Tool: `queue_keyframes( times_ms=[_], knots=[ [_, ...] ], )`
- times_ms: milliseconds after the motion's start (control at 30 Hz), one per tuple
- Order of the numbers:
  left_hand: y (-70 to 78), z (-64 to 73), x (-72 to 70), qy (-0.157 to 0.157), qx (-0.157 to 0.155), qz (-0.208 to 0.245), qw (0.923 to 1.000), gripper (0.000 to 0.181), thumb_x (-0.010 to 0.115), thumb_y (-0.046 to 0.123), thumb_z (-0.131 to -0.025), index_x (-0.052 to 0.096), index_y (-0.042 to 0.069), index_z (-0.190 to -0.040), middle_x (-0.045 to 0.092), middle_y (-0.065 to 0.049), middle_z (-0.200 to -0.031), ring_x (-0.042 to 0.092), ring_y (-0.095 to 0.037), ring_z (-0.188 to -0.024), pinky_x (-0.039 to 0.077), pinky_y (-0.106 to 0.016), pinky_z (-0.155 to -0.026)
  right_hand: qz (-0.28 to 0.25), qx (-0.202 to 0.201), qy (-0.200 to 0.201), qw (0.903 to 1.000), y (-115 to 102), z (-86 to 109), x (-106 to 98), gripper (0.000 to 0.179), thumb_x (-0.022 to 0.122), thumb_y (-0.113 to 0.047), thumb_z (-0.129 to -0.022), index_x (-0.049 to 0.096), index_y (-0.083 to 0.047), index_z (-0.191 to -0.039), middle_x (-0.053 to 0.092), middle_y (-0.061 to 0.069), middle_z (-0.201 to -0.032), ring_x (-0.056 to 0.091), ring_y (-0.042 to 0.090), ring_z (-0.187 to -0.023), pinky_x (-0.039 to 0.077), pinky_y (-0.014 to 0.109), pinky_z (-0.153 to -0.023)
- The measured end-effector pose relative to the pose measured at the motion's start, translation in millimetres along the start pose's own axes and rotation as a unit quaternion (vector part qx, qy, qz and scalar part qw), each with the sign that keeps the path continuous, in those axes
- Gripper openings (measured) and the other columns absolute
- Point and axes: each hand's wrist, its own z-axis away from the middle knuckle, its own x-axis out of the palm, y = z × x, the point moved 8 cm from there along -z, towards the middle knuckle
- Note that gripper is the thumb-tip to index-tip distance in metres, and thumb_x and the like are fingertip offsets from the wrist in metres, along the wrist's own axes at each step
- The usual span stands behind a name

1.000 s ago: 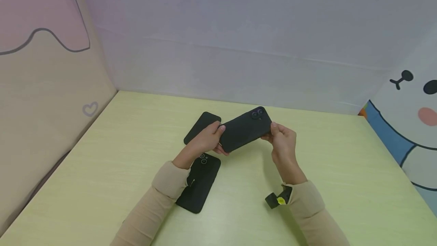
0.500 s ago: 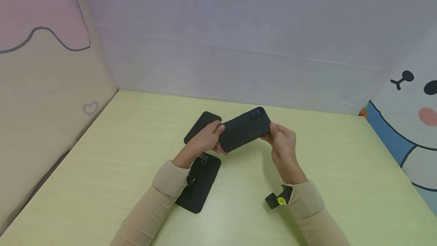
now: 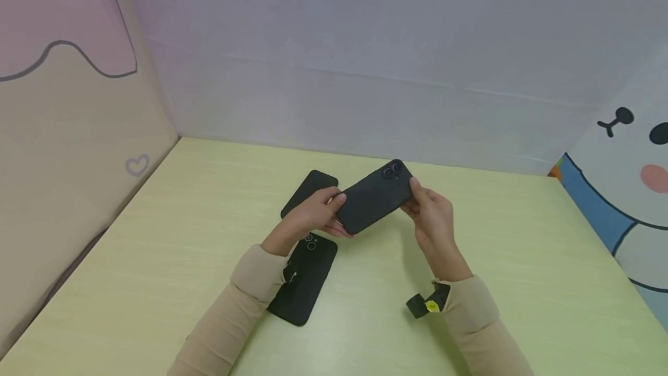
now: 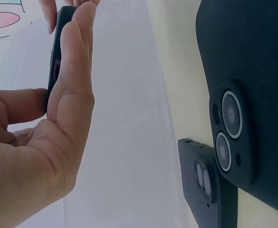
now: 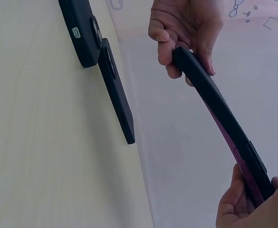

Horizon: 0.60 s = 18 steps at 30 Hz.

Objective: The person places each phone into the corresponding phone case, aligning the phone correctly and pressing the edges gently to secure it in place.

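Note:
Both hands hold one phone in a black case [image 3: 371,201] up over the table, its two-lens back facing the head camera. My left hand [image 3: 317,212] pinches the lower left end, thumb on the back and fingers underneath. At the camera end, my right hand [image 3: 434,218] grips the corner with its thumb at the edge. Edge-on in the right wrist view, the black case [image 5: 210,90] looks bowed, and a purple-pink phone edge [image 5: 229,138] shows along its inner side. Part of the phone's left end is hidden by my left fingers.
A second black-cased phone [image 3: 308,286] lies lens side up below my left wrist, partly covered by the sleeve. Behind my left hand lies a third dark phone-shaped item [image 3: 305,193]. A pale wall [image 3: 365,74] borders the table [image 3: 522,248] at the back.
The camera end of the held phone has tipped up slightly and shifted a little left. My right thumb has risen a bit along the edge. The items on the table have not moved.

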Motion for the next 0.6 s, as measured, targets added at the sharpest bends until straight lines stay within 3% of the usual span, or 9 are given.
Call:
queue_keyframes(
  times_ms=[233,400,600],
  knots=[
    [-1.9,0.1,1.7,-0.005,-0.012,-0.014,0.9998,0.030,0.045,0.017,-0.097,0.052,-0.003,-0.119,0.067,-0.019,-0.092,0.068,-0.029,-0.080,0.054,-0.034,-0.072,-0.021,0.013,0.045,0.9987,-1.9,-0.5,-7.9,0.013,0.067,-0.019,-0.083,0.068,-0.009,-0.074,0.065,0.000,-0.070,0.065,0.011,-0.061,0.054,0.026,-0.068],
    [0.3,1.7,1.9,-0.012,-0.001,-0.033,0.9994,0.027,0.049,0.016,-0.095,0.060,-0.002,-0.111,0.067,-0.018,-0.092,0.069,-0.026,-0.080,0.055,-0.031,-0.071,0.005,0.000,0.061,0.9981,-5.3,-0.1,-12.0,0.016,0.067,-0.017,-0.083,0.070,-0.012,-0.069,0.066,-0.002,-0.066,0.065,0.010,-0.058,0.054,0.025,-0.063],
    [0.8,2.2,2.0,-0.015,-0.001,-0.040,0.9991,0.027,0.051,0.017,-0.094,0.061,-0.001,-0.112,0.068,-0.016,-0.091,0.069,-0.022,-0.078,0.054,-0.030,-0.071,0.030,-0.027,0.065,0.9971,-8.8,0.6,-13.0,0.018,0.065,-0.015,-0.085,0.070,-0.014,-0.067,0.067,-0.002,-0.062,0.064,0.010,-0.055,0.053,0.023,-0.058]
  ],
)
